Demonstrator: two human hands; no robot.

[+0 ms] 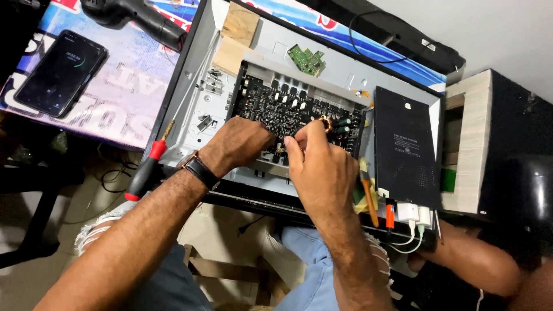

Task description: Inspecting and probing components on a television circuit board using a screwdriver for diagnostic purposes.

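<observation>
A large black circuit board full of small components lies on a grey metal chassis. My left hand, with a black wrist watch, rests on the board's near edge, fingers curled against it. My right hand is beside it, fingertips pinched on a small part at the board; what it grips is mostly hidden. A gold-coloured round component shows just past my right fingers.
A red-and-black screwdriver lies at the chassis's left edge. A phone and a black power tool are at left. A black perforated panel, a brush, a small green board, wooden blocks. Another person's arm at lower right.
</observation>
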